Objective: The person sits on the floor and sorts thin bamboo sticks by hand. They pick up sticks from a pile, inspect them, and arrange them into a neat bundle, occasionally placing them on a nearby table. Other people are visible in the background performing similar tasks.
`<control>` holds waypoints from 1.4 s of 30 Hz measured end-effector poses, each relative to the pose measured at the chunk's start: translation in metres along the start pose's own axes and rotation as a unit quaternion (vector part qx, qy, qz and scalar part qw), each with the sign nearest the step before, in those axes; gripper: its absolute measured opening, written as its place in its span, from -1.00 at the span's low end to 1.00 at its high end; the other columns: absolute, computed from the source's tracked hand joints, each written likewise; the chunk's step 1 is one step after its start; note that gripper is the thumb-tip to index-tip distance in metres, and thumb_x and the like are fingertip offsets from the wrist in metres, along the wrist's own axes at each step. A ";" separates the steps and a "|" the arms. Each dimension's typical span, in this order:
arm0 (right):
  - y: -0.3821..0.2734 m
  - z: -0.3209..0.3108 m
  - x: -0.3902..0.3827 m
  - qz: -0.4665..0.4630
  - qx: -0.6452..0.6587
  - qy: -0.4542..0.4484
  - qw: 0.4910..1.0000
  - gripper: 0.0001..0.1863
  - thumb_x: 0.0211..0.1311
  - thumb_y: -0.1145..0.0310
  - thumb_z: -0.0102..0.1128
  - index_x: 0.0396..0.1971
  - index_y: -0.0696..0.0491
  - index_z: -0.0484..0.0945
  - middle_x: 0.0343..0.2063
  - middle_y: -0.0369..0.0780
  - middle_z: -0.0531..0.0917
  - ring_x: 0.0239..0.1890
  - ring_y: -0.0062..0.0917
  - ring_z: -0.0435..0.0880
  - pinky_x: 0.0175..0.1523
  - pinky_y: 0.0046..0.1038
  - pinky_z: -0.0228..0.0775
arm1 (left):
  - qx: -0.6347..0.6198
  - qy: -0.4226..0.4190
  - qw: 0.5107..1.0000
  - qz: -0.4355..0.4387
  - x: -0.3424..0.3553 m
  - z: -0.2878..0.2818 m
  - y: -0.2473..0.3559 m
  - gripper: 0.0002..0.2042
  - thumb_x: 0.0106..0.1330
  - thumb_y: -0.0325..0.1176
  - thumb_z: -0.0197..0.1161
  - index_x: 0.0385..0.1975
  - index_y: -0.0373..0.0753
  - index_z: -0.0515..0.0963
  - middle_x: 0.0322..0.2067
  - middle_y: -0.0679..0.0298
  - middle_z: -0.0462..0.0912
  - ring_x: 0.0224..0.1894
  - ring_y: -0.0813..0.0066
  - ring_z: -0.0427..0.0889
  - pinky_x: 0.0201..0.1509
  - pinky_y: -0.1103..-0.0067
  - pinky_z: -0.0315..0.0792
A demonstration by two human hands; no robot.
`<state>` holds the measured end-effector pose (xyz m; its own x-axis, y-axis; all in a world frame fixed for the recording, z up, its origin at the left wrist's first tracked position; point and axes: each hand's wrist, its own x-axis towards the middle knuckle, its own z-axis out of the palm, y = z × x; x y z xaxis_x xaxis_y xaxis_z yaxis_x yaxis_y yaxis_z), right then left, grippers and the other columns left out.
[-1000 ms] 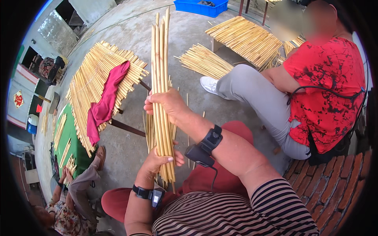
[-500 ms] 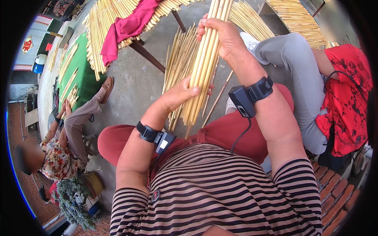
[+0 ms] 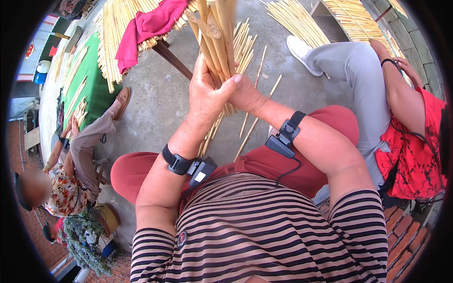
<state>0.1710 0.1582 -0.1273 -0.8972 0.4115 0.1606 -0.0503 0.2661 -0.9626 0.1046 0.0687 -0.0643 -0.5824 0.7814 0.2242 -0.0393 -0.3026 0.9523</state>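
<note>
My left hand [image 3: 205, 96] and my right hand [image 3: 243, 94] are together round a bundle of pale bamboo sticks [image 3: 217, 42], fingers closed on it. The left overlaps the right, whose fingers are partly hidden. The bundle stands steeply, its near upper ends close to the camera. Black devices are strapped to both forearms. Behind and below the hands, more loose sticks [image 3: 257, 108] lie on the concrete floor [image 3: 155, 108].
A stick-covered table [image 3: 108, 52] with pink cloth [image 3: 146, 26] is ahead-left, near a green cover [image 3: 96, 70]. One co-worker [image 3: 66, 188] sits at left, hands on sticks; another [image 3: 406, 141] at right reaches toward a stick-covered bench [image 3: 354, 19]. Bricks [image 3: 401, 240] are lower right.
My hands have come together on the bundle, the right lower down it, and the bundle has tipped up toward the camera. The co-worker at right has reached forward toward the bench.
</note>
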 end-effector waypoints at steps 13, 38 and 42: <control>0.120 0.008 0.002 0.101 -0.227 -0.215 0.944 -0.31 -0.15 0.13 0.39 0.09 -0.21 0.36 -0.11 -0.29 0.62 0.01 -0.37 0.55 0.05 -0.27 0.35 | 0.095 0.007 0.990 -0.109 -0.026 -0.022 -0.100 -0.45 0.05 -0.47 0.37 0.08 -0.31 0.32 -0.19 0.25 0.57 -0.11 0.51 0.52 0.03 0.55 0.40; -0.056 -0.042 0.003 0.265 0.300 -0.385 0.831 -0.23 -0.14 0.32 0.41 0.13 0.13 0.27 -0.27 -0.07 0.62 -0.33 -0.45 0.68 -0.24 -0.47 0.55 | -0.377 0.041 0.925 -0.021 0.031 -0.082 0.043 -0.81 0.20 -0.46 0.19 -0.20 -0.19 0.41 -0.38 0.25 0.53 -0.27 0.34 0.57 0.00 0.25 0.48; -0.053 -0.037 -0.005 0.258 0.342 -0.457 0.780 -0.20 -0.16 0.31 0.41 0.14 0.17 0.25 -0.32 -0.08 0.63 -0.41 -0.47 0.67 -0.23 -0.47 0.55 | -0.372 -0.008 0.928 0.027 0.038 -0.086 0.069 -0.78 0.24 -0.48 0.12 -0.13 -0.25 0.37 -0.37 0.26 0.45 -0.29 0.40 0.50 -0.06 0.36 0.43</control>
<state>0.1944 0.1739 -0.0688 -0.7982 -0.5653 -0.2081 0.4785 -0.3852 -0.7891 0.0105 0.0306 -0.0077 -0.5882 0.7599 0.2768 -0.5629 -0.6304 0.5345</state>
